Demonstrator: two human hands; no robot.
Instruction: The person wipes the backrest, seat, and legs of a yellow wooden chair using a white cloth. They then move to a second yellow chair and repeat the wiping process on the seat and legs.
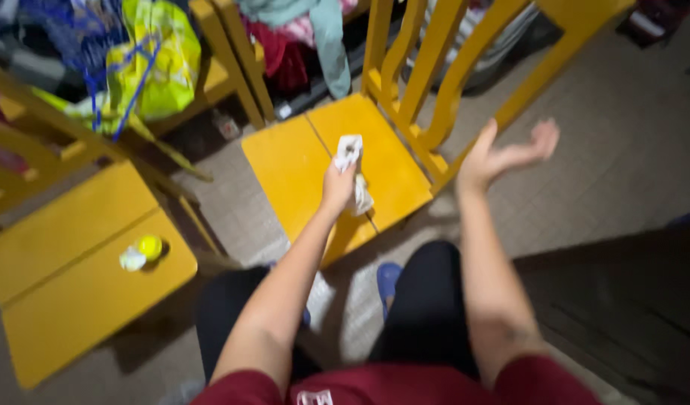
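Observation:
My left hand [339, 184] is closed on a crumpled white cloth [350, 152] and holds it over the seat of a yellow wooden chair [300, 161] in front of me. Part of the cloth hangs below the hand. My right hand [502, 154] is empty, fingers spread, in the air beside the chair's backrest [427, 67]. The picture is blurred by motion.
A second yellow chair [75, 262] at the left carries a small yellow and white object [142, 251]. A yellow bag with blue cord [146, 64] and piled clothes [300, 37] lie behind. My knees in black trousers and a blue shoe [388, 279] are below, on a tiled floor.

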